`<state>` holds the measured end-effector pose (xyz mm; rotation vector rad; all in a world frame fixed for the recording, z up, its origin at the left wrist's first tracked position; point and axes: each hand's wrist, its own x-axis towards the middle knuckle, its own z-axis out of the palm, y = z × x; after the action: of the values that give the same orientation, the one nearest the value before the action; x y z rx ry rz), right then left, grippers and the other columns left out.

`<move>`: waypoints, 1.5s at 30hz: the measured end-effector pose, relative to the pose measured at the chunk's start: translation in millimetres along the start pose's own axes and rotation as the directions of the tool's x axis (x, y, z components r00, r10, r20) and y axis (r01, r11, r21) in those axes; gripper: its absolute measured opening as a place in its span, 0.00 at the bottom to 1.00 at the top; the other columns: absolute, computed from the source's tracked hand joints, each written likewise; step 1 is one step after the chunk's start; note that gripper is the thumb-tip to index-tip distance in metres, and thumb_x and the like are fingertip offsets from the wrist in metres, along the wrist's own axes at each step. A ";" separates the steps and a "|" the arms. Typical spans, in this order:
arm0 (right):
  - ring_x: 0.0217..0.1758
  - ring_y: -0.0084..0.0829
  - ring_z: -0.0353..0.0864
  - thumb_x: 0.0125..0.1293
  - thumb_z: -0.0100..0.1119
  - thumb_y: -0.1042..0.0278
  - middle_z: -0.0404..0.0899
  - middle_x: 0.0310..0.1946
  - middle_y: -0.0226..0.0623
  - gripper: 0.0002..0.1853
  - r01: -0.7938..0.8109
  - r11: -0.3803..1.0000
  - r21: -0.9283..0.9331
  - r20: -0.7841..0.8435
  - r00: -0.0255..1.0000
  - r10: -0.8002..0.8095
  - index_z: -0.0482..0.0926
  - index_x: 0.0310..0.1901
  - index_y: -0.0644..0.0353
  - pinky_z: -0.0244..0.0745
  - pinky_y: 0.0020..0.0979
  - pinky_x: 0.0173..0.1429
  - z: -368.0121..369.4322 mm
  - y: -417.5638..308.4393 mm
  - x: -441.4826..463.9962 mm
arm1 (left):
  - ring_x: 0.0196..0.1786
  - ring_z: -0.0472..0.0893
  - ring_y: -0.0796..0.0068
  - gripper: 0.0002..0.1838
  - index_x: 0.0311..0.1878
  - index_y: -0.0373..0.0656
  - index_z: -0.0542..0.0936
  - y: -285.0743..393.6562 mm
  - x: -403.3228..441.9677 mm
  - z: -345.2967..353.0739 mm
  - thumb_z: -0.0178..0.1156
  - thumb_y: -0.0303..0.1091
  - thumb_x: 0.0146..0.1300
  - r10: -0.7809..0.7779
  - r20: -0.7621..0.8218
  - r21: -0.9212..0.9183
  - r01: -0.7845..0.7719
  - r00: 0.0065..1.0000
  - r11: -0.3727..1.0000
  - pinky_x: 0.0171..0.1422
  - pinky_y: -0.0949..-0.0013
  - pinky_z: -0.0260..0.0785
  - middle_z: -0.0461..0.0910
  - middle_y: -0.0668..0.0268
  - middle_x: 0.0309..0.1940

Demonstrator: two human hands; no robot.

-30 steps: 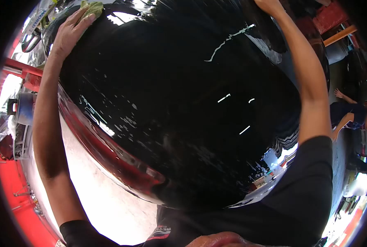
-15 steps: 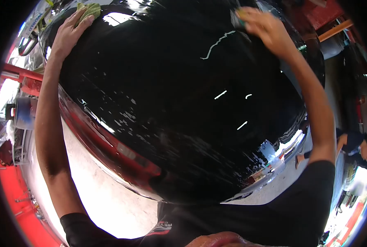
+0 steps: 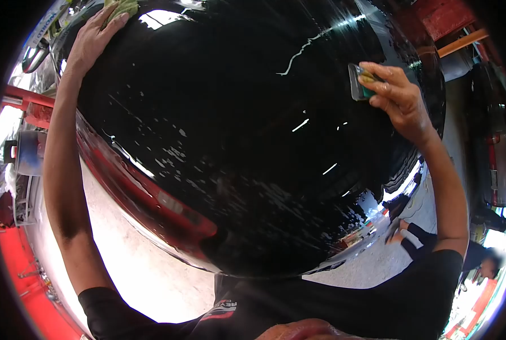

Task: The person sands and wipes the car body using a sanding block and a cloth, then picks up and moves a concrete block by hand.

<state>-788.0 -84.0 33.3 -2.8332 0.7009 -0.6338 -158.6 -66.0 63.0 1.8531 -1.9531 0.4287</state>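
Observation:
A glossy black curved panel (image 3: 207, 113), which looks like car bodywork, fills the middle of the view, wet with droplets and streaks. At its far left edge my left hand (image 3: 91, 45) rests with its fingers on a crumpled green cloth (image 3: 122, 8). To the right, my right hand (image 3: 400, 102) grips a small flat block (image 3: 354, 82), grey on its face with green behind. A yellowish patch shows by my fingers, which look wet. The block is close over the panel; whether it touches I cannot tell.
Red metal beams (image 3: 29, 102) stand at the left, near a blue-and-white container (image 3: 30, 153). Another person (image 3: 477, 258) is low down at the right, partly behind my arm. An orange bar (image 3: 462, 43) and a red box-like part (image 3: 443, 20) are at upper right.
My right hand has come down and to the right over the panel with the block, leaving bright streaks at upper right. The left hand has barely moved. The other person has shifted position.

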 end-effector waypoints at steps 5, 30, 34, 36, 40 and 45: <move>0.66 0.42 0.81 0.75 0.58 0.67 0.82 0.65 0.43 0.19 -0.007 0.994 -0.106 0.014 1.000 0.008 0.84 0.64 0.53 0.72 0.40 0.70 34.6 55.4 167.1 | 0.76 0.71 0.51 0.38 0.73 0.39 0.75 3.3 -3.8 -4.6 0.59 0.60 0.71 0.008 -0.009 -0.016 -0.008 1.000 1.000 0.79 0.60 0.60 0.74 0.48 0.72; 0.56 0.46 0.88 0.68 0.66 0.60 0.88 0.51 0.50 0.17 -0.147 0.950 -0.275 -0.401 0.916 0.025 0.88 0.54 0.59 0.80 0.38 0.61 32.0 177.5 198.7 | 0.79 0.68 0.54 0.40 0.75 0.39 0.73 -16.1 -4.2 5.6 0.58 0.62 0.72 -0.003 -0.003 -0.012 0.003 1.000 1.000 0.82 0.62 0.56 0.70 0.48 0.76; 0.71 0.38 0.80 0.76 0.61 0.61 0.83 0.65 0.40 0.19 -0.155 0.971 -0.182 -0.147 0.981 0.129 0.83 0.65 0.53 0.69 0.35 0.74 5.1 140.2 85.8 | 0.80 0.67 0.55 0.41 0.76 0.38 0.72 -11.0 -1.2 2.2 0.59 0.62 0.72 -0.030 0.010 -0.023 0.030 1.000 0.999 0.83 0.62 0.55 0.70 0.48 0.76; 0.68 0.41 0.82 0.75 0.63 0.60 0.85 0.62 0.41 0.19 -0.112 0.981 -0.161 -0.171 0.982 0.084 0.84 0.63 0.52 0.73 0.36 0.72 -2.1 132.5 62.4 | 0.80 0.67 0.55 0.41 0.76 0.38 0.72 6.7 -2.7 -3.8 0.59 0.62 0.72 -0.023 0.008 -0.021 0.023 1.000 1.000 0.83 0.62 0.55 0.70 0.48 0.76; 0.69 0.40 0.81 0.75 0.63 0.60 0.84 0.63 0.40 0.19 -0.220 0.966 -0.138 -0.177 0.965 0.195 0.84 0.63 0.54 0.72 0.34 0.72 -0.4 196.5 117.4 | 0.79 0.67 0.55 0.41 0.75 0.38 0.72 -7.7 -1.4 1.0 0.59 0.62 0.72 -0.040 0.021 -0.028 0.041 0.999 0.999 0.82 0.62 0.56 0.70 0.48 0.76; 0.54 0.46 0.89 0.66 0.66 0.59 0.88 0.49 0.50 0.18 -0.341 0.920 -0.195 -0.367 0.895 0.254 0.89 0.52 0.58 0.81 0.39 0.61 12.6 215.2 184.0 | 0.79 0.68 0.55 0.41 0.75 0.37 0.72 -9.5 -3.5 2.9 0.59 0.62 0.72 -0.056 0.014 -0.082 0.056 0.998 0.995 0.83 0.62 0.55 0.71 0.48 0.75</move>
<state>-723.4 -359.9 36.1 -2.7671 1.3402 -1.0493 -149.3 -65.0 58.2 1.8569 -1.8918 0.3162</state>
